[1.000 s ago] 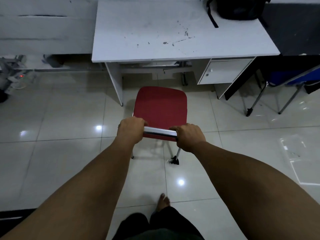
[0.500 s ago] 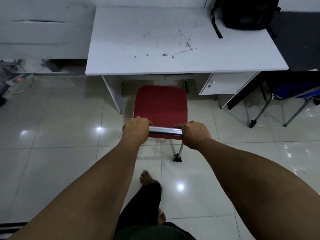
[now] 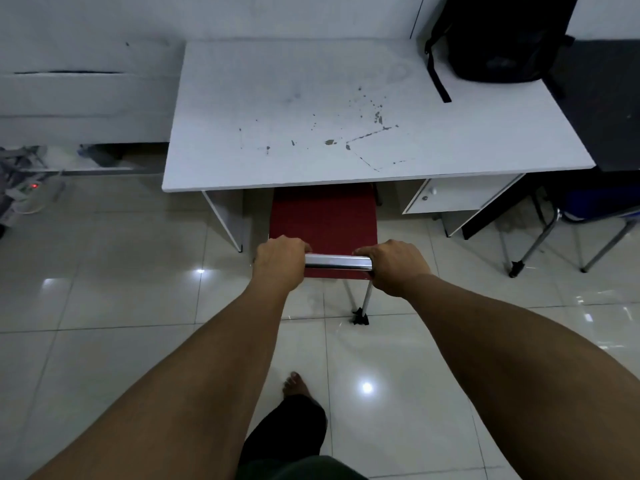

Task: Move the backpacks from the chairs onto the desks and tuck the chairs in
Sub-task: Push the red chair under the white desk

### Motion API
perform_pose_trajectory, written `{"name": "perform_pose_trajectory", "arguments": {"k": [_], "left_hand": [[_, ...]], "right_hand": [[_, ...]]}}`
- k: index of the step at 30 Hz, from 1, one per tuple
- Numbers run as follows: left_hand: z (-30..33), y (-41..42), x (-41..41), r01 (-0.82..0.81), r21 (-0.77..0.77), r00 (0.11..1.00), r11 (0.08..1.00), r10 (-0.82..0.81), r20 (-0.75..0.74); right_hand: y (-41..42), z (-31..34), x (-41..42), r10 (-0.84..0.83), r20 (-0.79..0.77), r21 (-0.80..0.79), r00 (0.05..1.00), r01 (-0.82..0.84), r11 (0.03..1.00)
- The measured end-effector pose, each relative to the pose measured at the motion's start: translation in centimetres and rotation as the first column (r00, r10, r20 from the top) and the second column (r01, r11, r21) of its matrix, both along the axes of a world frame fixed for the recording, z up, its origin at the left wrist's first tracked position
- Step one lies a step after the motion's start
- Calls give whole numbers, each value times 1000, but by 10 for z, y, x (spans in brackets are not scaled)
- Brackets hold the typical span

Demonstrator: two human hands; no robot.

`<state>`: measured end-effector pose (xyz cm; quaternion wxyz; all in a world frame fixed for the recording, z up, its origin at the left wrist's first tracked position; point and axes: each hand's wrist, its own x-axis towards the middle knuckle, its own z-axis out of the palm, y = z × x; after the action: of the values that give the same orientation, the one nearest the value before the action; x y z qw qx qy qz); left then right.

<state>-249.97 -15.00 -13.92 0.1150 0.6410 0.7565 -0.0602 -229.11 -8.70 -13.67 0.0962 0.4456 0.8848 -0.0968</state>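
Chair (image 3: pixel 323 216) back rail is gripped by left hand (image 3: pixel 278 263) and right hand (image 3: pixel 393 266), fingers curled over it. Seat partly under desk (image 3: pixel 277 116); backpack (image 3: pixel 498 36) at desk's 1 o'clock corner.

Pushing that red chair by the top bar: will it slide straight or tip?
The red chair will probably slide easily: thin metal legs on glossy tile. It looks light, so a push from the high bar might rock it forward. The left hand and right hand grip opposite ends, which should keep it straight.
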Motion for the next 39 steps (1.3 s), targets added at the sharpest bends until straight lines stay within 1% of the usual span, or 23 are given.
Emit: {"name": "perform_pose_trajectory", "arguments": {"k": [5,9,12,22,26,28,33,35,39], "left_hand": [[3,29,-8,-2,-8,999,1000,3,38],[3,51,-14,2,-14,1000,1000,-1,29],[3,66,-17,7,-22,999,1000,-7,35],[4,98,0,-24,-60,998,998,27,50],[3,116,7,-40,-52,998,998,43,52],[3,126,5,-52,-56,997,997,55,57],[3,159,-7,-101,-70,991,992,106,78],[3,171,-14,-111,-74,990,991,117,75],[0,184,-21,-133,-47,989,990,136,61]], "right_hand": [[30,2,-8,8,17,-19,1000,-8,1000],[54,5,-13,2,37,4,999,-2,1000],[70,6,-17,4,47,-14,999,-3,1000],[111,14,-6,33,83,-28,996,-30,999],[133,13,-1,29,102,-5,994,-28,1000],[145,12,-2,44,96,5,994,-45,999],[182,6,-15,73,54,-55,996,-70,996],[195,6,-21,74,42,-47,996,-72,996],[215,0,-25,140,61,-34,988,-138,990]]}}
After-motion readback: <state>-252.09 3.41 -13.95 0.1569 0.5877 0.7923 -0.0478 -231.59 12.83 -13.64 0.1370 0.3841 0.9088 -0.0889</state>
